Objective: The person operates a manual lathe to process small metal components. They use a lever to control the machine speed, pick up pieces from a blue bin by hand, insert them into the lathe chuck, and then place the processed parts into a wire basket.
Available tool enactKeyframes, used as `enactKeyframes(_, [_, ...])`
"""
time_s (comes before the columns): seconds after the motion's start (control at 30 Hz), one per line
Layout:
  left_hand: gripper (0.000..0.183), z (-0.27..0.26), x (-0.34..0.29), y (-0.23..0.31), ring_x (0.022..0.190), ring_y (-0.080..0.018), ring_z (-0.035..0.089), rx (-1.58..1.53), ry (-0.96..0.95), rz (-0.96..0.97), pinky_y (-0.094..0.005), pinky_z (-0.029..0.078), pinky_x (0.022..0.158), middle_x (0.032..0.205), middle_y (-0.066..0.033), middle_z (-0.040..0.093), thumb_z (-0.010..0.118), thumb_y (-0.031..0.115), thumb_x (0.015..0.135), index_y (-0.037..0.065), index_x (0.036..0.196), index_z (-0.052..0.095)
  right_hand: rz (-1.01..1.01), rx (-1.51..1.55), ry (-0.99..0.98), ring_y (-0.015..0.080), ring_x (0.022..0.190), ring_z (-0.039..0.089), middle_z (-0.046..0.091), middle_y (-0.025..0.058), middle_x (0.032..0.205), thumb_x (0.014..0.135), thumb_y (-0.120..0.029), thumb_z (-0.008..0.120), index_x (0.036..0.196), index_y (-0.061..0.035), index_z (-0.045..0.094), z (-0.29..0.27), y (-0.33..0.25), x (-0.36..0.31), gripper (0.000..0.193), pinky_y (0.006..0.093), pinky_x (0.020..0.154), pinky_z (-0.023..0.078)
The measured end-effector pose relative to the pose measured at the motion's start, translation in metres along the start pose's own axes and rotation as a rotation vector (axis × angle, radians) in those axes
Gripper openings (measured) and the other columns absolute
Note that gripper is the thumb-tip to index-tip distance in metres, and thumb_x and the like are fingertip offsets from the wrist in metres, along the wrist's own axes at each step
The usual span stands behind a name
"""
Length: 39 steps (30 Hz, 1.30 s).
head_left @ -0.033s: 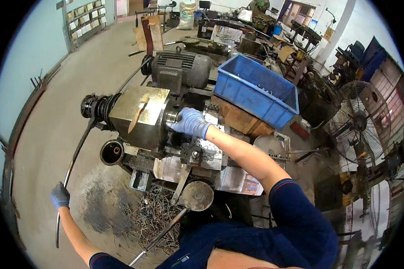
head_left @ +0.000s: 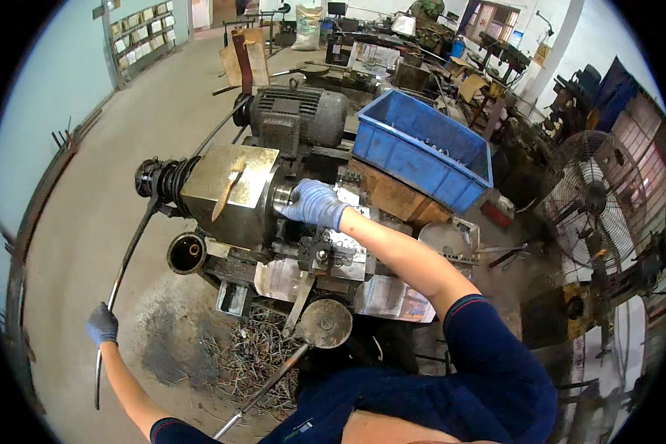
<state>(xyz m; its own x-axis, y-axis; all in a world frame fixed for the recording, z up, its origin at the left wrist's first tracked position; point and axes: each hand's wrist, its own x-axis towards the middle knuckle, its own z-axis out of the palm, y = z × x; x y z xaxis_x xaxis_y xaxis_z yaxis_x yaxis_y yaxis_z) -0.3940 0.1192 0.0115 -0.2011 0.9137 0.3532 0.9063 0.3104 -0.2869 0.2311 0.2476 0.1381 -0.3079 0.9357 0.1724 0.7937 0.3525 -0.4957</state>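
Note:
My left hand (head_left: 103, 325), in a grey-blue glove, is closed around a long metal lever (head_left: 126, 263) at the lower left. The lever curves up to the ribbed left end (head_left: 172, 185) of a small lathe's headstock (head_left: 226, 214). My right hand (head_left: 317, 203), in a striped light-blue glove, has its fingers wrapped round a shiny metal ring (head_left: 282, 197) on the headstock's right side. Its thumb and palm hide part of the ring and whatever may be inside it. A wooden-handled brush (head_left: 227, 191) lies on the headstock's brass-coloured top plate (head_left: 253, 164).
Behind the headstock stands an electric motor (head_left: 297, 111). A blue crate (head_left: 422, 152) holding small metal parts sits beyond my right forearm. Metal shavings (head_left: 255, 355) cover the floor below. A round plate (head_left: 325, 323) on a bar is close to my body. A fan (head_left: 592, 196) stands right.

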Motion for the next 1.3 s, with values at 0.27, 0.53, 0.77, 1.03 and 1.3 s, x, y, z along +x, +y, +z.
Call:
enactKeyframes(0.27, [0.035, -0.011, -0.013, 0.178, 0.089, -0.0256, 0.062, -1.249, 0.29, -0.279, -0.0367, 0.047, 0.081, 0.097, -0.0117, 0.066, 0.051, 0.027, 0.089, 0.005, 0.115, 0.06, -0.161, 0.043, 0.31, 0.0328, 0.09, 0.063, 0.059, 0.0227, 0.109, 0.071, -0.042, 0.07, 0.081, -0.0021, 0.068, -0.043, 0.02, -0.077, 0.041, 0.0376, 0.08, 0.05])
enactKeyframes(0.53, [0.037, 0.04, -0.063, 0.328, 0.1, -0.0356, 0.059, -0.559, -0.604, 0.3, -0.0438, 0.048, 0.082, 0.103, -0.0161, 0.064, 0.058, 0.035, 0.079, 0.014, 0.109, 0.062, 0.214, 0.045, 0.417, 0.028, 0.08, 0.065, 0.066, 0.018, 0.089, 0.073, -0.034, 0.072, 0.073, -0.0007, 0.066, -0.122, 0.117, -0.231, 0.033, 0.035, 0.069, 0.051])
enactKeyframes(0.77, [0.026, 0.031, -0.014, 0.288, 0.093, -0.0343, 0.06, -0.492, -0.449, 0.219, -0.0422, 0.048, 0.079, 0.096, -0.0163, 0.065, 0.06, 0.029, 0.077, 0.011, 0.095, 0.067, 0.634, -0.341, 0.353, 0.0301, 0.08, 0.063, 0.065, 0.0166, 0.091, 0.072, -0.036, 0.07, 0.09, -0.0013, 0.065, -0.164, 0.241, -0.334, 0.039, 0.0361, 0.073, 0.049])
enactKeyframes(1.03, [0.037, -0.088, -0.072, 0.267, 0.096, -0.0308, 0.062, -0.598, -0.804, 0.397, -0.038, 0.048, 0.085, 0.103, -0.016, 0.065, 0.059, 0.033, 0.082, 0.008, 0.109, 0.064, 1.04, -0.765, -0.255, 0.0315, 0.129, 0.036, 0.041, 0.011, 0.138, 0.071, -0.044, 0.066, 0.133, -0.0105, 0.042, -0.185, 0.346, -0.394, 0.075, 0.0421, 0.106, 0.029])
enactKeyframes(1.3, [0.041, -0.234, -0.15, 0.305, 0.089, -0.0275, 0.062, -0.781, -0.935, 0.752, -0.037, 0.048, 0.079, 0.096, -0.017, 0.065, 0.058, 0.038, 0.085, 0.004, 0.109, 0.062, 1.217, -0.709, -0.051, 0.0315, 0.111, 0.052, 0.059, 0.0165, 0.113, 0.073, -0.045, 0.065, 0.106, -0.0094, 0.062, -0.17, 0.366, -0.452, 0.049, 0.0407, 0.1, 0.035])
